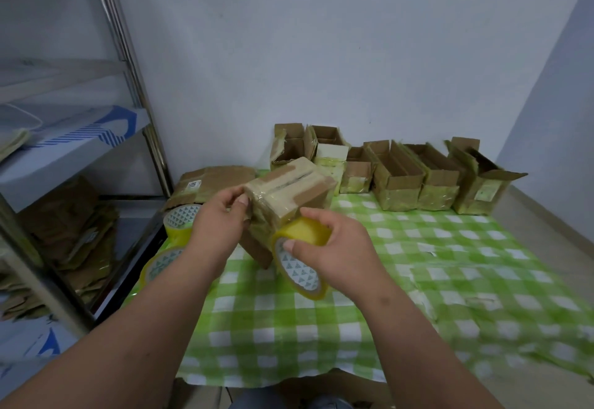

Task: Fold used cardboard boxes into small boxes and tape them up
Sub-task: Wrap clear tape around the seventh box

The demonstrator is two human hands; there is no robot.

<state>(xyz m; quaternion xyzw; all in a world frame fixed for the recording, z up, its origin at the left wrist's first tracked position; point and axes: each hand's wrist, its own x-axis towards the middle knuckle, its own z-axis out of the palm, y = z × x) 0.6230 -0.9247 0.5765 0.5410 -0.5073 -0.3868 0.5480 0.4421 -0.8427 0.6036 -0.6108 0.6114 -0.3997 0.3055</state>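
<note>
Head view: your left hand (221,216) grips the small tape-wrapped brown cardboard box (289,196), right hand (324,241) grips the yellow tape roll (300,259); taping underway, open taped cardboard boxes (401,177) lined up behind, flattened brown cardboard (212,183) left to fold.

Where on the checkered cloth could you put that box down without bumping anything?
Bare room: the green checkered cloth right of the right hand, in front of the row of open boxes. Crowded: the left edge beside the left hand, with two spare tape rolls and flattened cardboard.

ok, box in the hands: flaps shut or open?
Shut. The box shows both flaps folded flat, meeting at a centre seam under clear tape; left hand steadies it.
</note>
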